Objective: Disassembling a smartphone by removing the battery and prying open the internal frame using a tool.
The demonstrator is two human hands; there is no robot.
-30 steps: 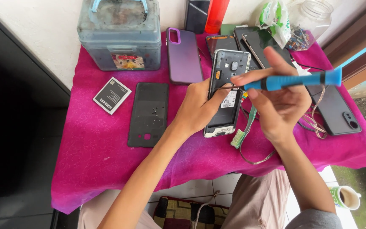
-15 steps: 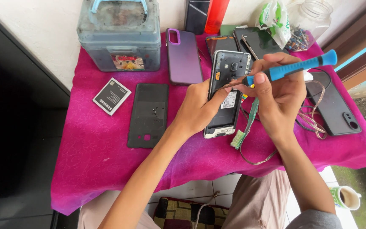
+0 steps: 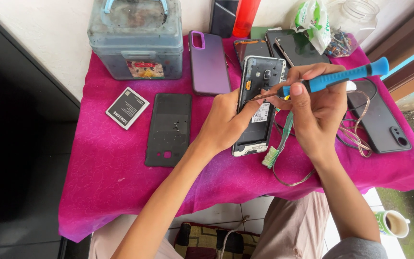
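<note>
A screwdriver [image 3: 334, 79] tip meets the upper left of an opened phone [image 3: 259, 105] on a pink-draped surface [image 3: 101, 158].

The left hand [image 3: 226, 122] steadies the phone, fingers wrapped on its left edge; the right hand [image 3: 319, 108] has fingers clenched round the blue handle. The phone lies at centre, back cover [image 3: 168, 129] already off at 9 o'clock, battery [image 3: 127, 107] beyond it. The battery bay looks empty; the inner frame remains on, so the strip-down appears to be at an early stage.
</note>
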